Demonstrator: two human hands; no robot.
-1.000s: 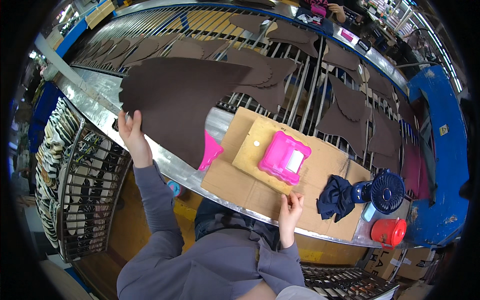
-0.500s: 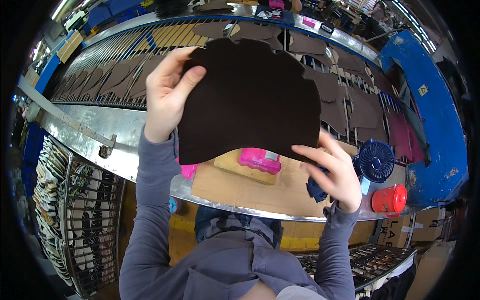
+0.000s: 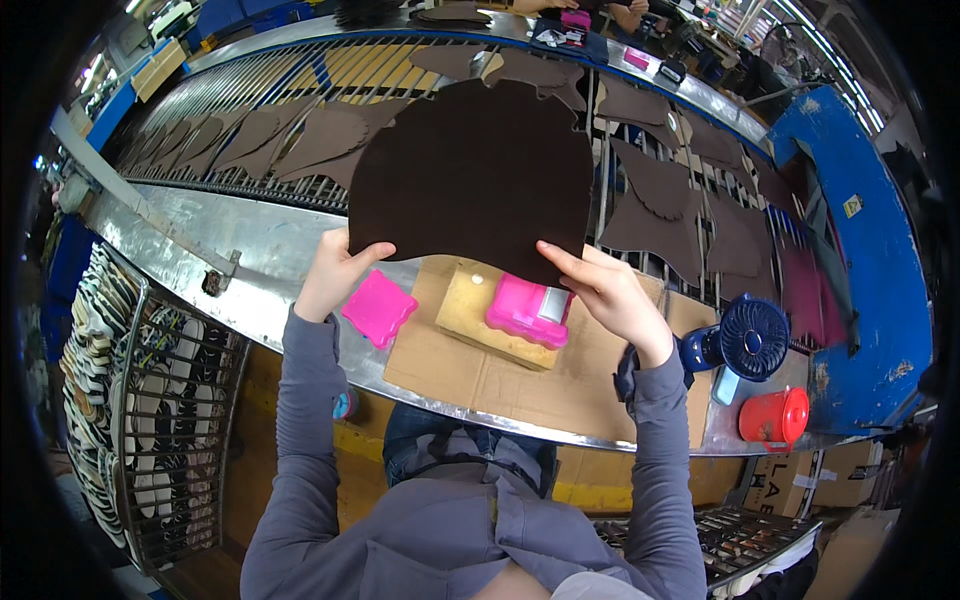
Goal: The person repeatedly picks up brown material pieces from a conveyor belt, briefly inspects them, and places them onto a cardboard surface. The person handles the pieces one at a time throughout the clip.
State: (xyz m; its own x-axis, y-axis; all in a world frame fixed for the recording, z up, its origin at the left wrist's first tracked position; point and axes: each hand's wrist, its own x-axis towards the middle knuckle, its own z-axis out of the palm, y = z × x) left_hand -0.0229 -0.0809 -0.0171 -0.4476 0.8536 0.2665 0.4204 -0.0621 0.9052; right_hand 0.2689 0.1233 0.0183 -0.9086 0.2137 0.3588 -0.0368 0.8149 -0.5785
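Note:
A large dark brown sheet piece [image 3: 470, 180] with a scalloped far edge is held up over the bench. My left hand [image 3: 338, 272] pinches its lower left corner, thumb on the near face. At the lower right corner my right hand [image 3: 615, 300] grips it, fingers on the near face and thumb hidden. Below the sheet lies a yellowish block [image 3: 465, 310] with a pink plastic container [image 3: 522, 308] on top. A pink wavy-edged lid [image 3: 378, 308] rests to the left, beside the cardboard [image 3: 440, 375].
Behind the sheet, a rack of metal rods [image 3: 290, 80] carries several brown cut pieces [image 3: 650, 225]. To the right stand a blue fan [image 3: 752, 338], a red lidded tub [image 3: 772, 416] and a blue machine housing [image 3: 860, 270]. A wire cart [image 3: 180, 430] of soles is at left.
My left hand has moved from the sheet's upper left edge down to its lower left corner. The sheet has shifted left and turned slightly; my right hand has moved left and up with it.

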